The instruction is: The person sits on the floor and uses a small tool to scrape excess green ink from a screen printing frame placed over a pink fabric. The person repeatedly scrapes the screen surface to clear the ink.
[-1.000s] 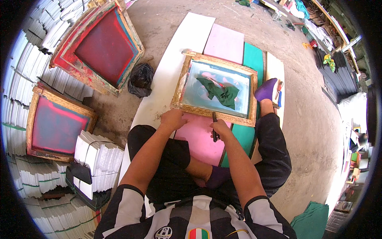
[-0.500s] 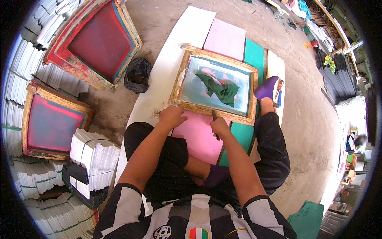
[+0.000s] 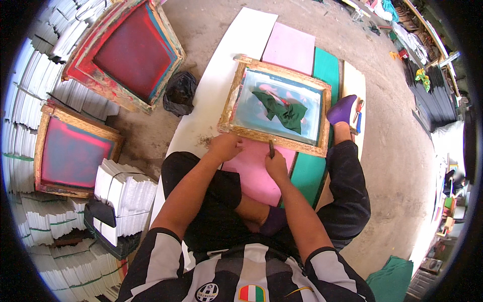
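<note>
A wooden screen-printing frame [image 3: 282, 143] lies before me, its pale blue mesh facing up. On the mesh rests a crumpled dark green cloth [image 3: 284, 113], with a little red beside it. My left hand [image 3: 225, 147] is at the frame's near left corner, fingers curled together; whether something small is between them cannot be seen. In my right hand [image 3: 276, 164] is a slim dark tool [image 3: 271, 149], closed in the fist and pointing up at the frame's near edge. The hand hides most of it, so its kind does not show.
Under the frame lie white [image 3: 201, 110], pink [image 3: 256, 173] and green [image 3: 309, 176] sheets. My purple-socked foot [image 3: 342, 109] is by its right side, near red-and-blue hand tools [image 3: 358, 113]. Leftward are a red-stained screen [image 3: 133, 53], a smaller screen [image 3: 75, 151], a black bag [image 3: 179, 93] and paper stacks [image 3: 126, 194].
The view has shifted slightly, moving the scene a little to the right. My left fingers have curled in more. My right hand has turned a little, still around the dark tool.
</note>
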Available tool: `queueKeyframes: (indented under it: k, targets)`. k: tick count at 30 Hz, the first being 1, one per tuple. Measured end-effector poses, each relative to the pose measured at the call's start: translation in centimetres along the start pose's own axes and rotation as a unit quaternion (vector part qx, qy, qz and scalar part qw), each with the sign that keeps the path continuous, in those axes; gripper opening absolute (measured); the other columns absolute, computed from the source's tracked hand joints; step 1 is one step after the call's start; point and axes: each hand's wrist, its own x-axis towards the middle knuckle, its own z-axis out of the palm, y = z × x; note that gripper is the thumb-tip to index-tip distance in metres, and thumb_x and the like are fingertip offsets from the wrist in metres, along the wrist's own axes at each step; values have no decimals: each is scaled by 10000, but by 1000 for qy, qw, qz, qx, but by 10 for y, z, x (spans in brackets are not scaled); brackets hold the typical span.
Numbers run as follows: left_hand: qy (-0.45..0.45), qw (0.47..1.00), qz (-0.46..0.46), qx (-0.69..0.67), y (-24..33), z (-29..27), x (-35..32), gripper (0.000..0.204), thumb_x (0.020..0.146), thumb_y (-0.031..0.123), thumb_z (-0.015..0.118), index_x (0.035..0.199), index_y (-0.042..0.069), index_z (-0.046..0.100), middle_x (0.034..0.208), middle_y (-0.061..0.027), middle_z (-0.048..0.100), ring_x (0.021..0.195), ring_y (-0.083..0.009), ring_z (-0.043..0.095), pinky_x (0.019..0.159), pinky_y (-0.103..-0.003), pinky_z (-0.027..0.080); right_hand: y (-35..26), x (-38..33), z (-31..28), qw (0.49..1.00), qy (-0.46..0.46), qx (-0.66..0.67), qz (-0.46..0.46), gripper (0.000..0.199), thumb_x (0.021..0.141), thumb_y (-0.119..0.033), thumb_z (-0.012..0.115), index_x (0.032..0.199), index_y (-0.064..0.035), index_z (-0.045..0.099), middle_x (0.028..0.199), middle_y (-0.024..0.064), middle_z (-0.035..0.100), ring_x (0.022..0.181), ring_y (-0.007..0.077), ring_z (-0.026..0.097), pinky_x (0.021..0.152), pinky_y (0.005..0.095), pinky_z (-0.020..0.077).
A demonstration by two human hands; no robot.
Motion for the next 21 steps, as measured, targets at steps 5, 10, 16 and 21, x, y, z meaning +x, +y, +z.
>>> queueKeyframes:
  k: [5,10,16,21]
  targets:
    - [89,986,144,8,1,14,-6,290,845,291,678,1113,183,704,1021,-85,712,949,-291,681,795,-443,544,-12,-32,23,996,-32,33,-79,291,905,-259,538,1039,-23,641,971,265,669,937,460,637,829,531,494]
    - [52,972,197,114,-9,-4,-12,243,899,361,611,1098,262,710,1013,-74,700,912,-309,685,746,-460,555,-30,-43,37,984,-84,41,-153,326,903,-264,535,1102,-25,629,1032,286,656,977,488,616,871,557,482]
    - [-12,967,127,221,-38,-39,-21,178,894,335,609,936,233,749,955,-86,708,893,-318,685,734,-473,558,-68,-37,51,974,-138,5,-182,250,835,-154,569,1016,-6,656,942,232,690,924,388,673,839,439,521]
    - [-40,975,84,203,-67,-50,-29,165,858,313,642,949,222,746,887,-108,706,853,-335,687,735,-482,553,-96,-26,62,957,-215,-74,-181,291,804,-204,609,1025,-23,665,938,251,690,920,423,671,822,502,524]
